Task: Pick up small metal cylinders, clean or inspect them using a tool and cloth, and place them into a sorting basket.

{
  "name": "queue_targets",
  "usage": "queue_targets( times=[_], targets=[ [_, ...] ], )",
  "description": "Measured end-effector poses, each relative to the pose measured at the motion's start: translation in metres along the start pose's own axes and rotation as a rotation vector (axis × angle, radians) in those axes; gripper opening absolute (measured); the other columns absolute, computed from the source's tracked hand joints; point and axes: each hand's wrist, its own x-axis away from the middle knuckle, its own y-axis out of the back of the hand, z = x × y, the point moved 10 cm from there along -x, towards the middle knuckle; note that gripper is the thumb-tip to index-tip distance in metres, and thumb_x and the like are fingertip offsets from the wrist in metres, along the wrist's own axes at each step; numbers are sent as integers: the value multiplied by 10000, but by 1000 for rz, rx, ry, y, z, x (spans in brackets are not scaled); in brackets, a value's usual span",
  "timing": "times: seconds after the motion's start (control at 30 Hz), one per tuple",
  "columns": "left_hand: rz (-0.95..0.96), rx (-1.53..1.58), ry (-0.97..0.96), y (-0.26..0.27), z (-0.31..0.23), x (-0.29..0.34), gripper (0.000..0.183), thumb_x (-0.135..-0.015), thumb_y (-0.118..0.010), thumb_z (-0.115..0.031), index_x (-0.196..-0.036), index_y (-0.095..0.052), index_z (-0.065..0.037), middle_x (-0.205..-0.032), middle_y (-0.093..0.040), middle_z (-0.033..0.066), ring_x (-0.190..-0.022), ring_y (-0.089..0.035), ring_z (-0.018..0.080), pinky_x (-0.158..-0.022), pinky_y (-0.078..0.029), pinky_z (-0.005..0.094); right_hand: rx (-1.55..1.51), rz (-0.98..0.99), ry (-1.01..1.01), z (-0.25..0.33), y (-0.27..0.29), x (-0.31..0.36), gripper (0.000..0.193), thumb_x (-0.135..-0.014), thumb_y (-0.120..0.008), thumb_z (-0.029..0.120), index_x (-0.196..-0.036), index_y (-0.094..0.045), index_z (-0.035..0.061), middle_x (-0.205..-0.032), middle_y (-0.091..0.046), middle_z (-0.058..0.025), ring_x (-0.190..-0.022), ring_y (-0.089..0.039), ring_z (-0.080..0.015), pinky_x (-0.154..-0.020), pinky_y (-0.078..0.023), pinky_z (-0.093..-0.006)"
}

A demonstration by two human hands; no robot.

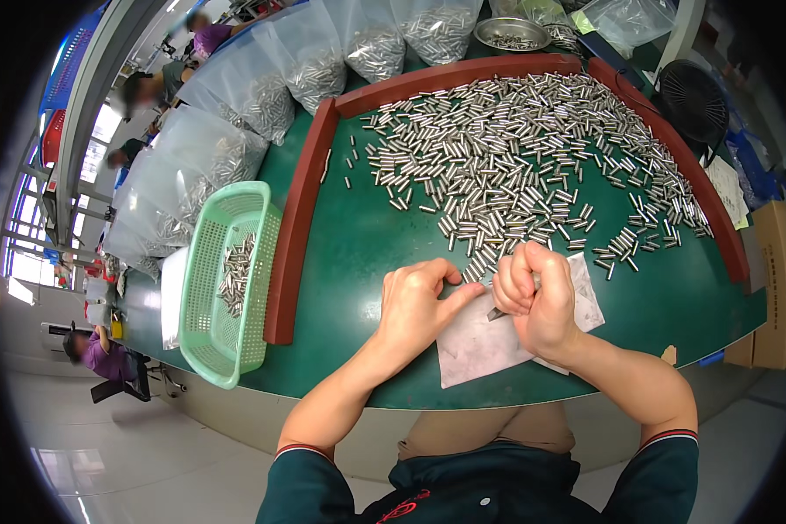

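Note:
My left hand (415, 306) is at the near edge of a large spread of short silver metal pins (498, 148), its fingers curled and its thumb reaching toward my other hand. Whatever its fingers hold, if anything, is hidden. Close beside it, my right hand (543, 297) is closed in a fist over a smudged white sheet (472, 354). From under that fist juts the end of a dark, narrow metal piece (496, 313); the rest of it is covered by my fingers. Several pins lie just beyond both hands.
Dark red bars (299, 227) border the green table (358, 349). At left stands a green basket (203, 349) with pins inside. Clear bags (314, 70) of pins line the back, beside a metal bowl (512, 24). A black fan (692, 100) and cardboard box (773, 284) are at right.

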Motion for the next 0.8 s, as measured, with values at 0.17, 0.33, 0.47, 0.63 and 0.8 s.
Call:
queue_targets(
  times=[0.17,0.33,0.47,0.63,0.8],
  targets=[
    [32,-28,48,-5,6,-2,215,-664,-698,-172,-666,-566,-2,-481,-469,78,-412,-463,206,-421,-366,327,7,-6,1,1,1,0,364,-881,-325,179,-532,-305,75,-464,-306,-4,-413,-232,-74,-395,-212,-229],
    [21,3,27,-2,13,1,111,-716,-640,-82,-739,-578,7,-492,-440,12,-417,-388,94,-419,-330,238,17,8,3,2,-1,-1,358,-878,-322,171,-533,-299,77,-465,-304,-3,-409,-229,-73,-395,-214,-226],
    [250,634,286,-20,36,5,101,-822,-573,-107,-831,-540,-11,-750,-551,13,-575,-419,45,-508,-342,187,16,-5,-1,3,0,1,361,-879,-322,172,-531,-300,78,-465,-305,-3,-407,-229,-73,-393,-212,-225],
    [466,1387,474,-43,32,16,99,-845,-560,-120,-890,-540,-33,-793,-558,59,-543,-331,47,-492,-279,167,47,-40,-30,-1,1,1,374,-869,-336,226,-523,-301,90,-437,-272,2,-389,-202,-80,-388,-187,-237],
    [419,1333,486,-43,35,14,92,-842,-552,-98,-911,-534,-40,-798,-549,67,-549,-349,64,-516,-305,185,-5,-28,-22,0,0,1,376,-881,-336,186,-522,-298,81,-455,-301,-1,-395,-225,-73,-378,-203,-228]
  ],
)
